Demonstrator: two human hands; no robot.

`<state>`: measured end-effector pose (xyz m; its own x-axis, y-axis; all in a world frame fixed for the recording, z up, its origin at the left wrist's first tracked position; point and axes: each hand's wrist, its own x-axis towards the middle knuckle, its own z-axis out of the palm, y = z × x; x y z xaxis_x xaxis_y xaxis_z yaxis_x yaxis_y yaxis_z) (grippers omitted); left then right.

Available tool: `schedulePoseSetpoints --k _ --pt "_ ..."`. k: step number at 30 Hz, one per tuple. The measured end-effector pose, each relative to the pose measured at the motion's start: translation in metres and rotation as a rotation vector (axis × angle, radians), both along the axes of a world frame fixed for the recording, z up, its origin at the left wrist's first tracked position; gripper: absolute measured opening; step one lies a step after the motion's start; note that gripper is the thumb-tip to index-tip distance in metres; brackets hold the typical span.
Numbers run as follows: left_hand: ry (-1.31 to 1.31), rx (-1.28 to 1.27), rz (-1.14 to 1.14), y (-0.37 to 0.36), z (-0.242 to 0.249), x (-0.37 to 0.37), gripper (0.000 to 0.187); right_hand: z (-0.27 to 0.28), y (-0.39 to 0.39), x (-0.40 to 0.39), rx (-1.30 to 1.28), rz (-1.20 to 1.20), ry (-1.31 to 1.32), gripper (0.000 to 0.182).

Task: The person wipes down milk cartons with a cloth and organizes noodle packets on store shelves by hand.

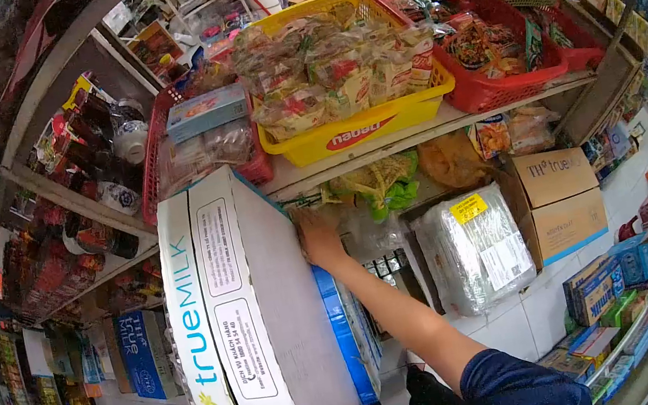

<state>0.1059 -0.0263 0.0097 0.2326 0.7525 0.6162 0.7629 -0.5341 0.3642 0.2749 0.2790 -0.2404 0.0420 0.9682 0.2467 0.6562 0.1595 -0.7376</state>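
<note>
A large white carton (301, 331) printed "TH true MILK" stands in front, taller than the things around it. My right hand (319, 235) reaches to the carton's far right edge, below the shelf; its fingertips are partly hidden, so its grip cannot be made out. Just right of the carton is a blue-edged box (348, 333). Clear plastic bags (379, 232) and a green-yellow packet (380, 181) lie near the hand. My left hand does not show.
Above, a shelf holds a yellow basket (348, 139) of packets and red baskets (491, 89). A plastic-wrapped bundle (478, 251) and brown carton (556, 205) stand right. Bottles (93, 141) fill the left rack. White tiled floor (518, 324) shows lower right.
</note>
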Motion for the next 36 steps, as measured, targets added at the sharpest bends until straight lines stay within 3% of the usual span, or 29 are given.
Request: schedulePoseSetpoints --k 5,10,14,16,19,20,22,24,27,29,36 --pt "0.014 -0.001 -0.013 -0.002 -0.002 -0.003 0.019 -0.009 -0.056 -0.001 0.145 0.01 0.1 0.042" --pt "0.016 -0.02 -0.006 -0.003 0.004 -0.007 0.019 0.024 -0.19 0.004 -0.015 0.227 0.125 0.041" --pt "0.017 0.0 0.012 -0.001 0.003 -0.006 0.019 0.019 -0.214 0.001 -0.112 0.257 0.098 0.043" --pt "-0.021 -0.006 0.08 -0.003 0.003 0.008 0.019 0.006 -0.178 0.0 -0.182 0.274 0.123 0.043" --pt "-0.074 0.157 0.077 -0.001 -0.013 0.002 0.022 -0.008 -0.091 -0.001 -0.003 0.126 0.084 0.044" --pt "-0.046 0.207 0.04 0.0 -0.016 -0.002 0.022 -0.019 -0.056 -0.004 -0.168 0.089 0.15 0.045" --pt "-0.088 0.112 0.155 -0.007 -0.016 0.001 0.024 -0.026 -0.01 0.002 0.041 0.065 0.16 0.046" --pt "-0.068 0.028 0.256 -0.015 -0.014 0.002 0.022 0.007 0.005 0.009 -0.066 0.068 0.069 0.043" --pt "-0.035 -0.023 0.237 -0.014 -0.01 0.002 0.021 0.006 -0.029 0.005 -0.109 0.046 0.046 0.04" --pt "0.032 0.013 0.23 -0.01 -0.008 0.003 0.023 -0.003 -0.082 -0.002 0.08 0.015 0.136 0.04" --pt "0.018 -0.012 0.264 -0.014 -0.01 0.004 0.021 0.009 -0.285 0.014 -0.097 0.385 0.213 0.045"
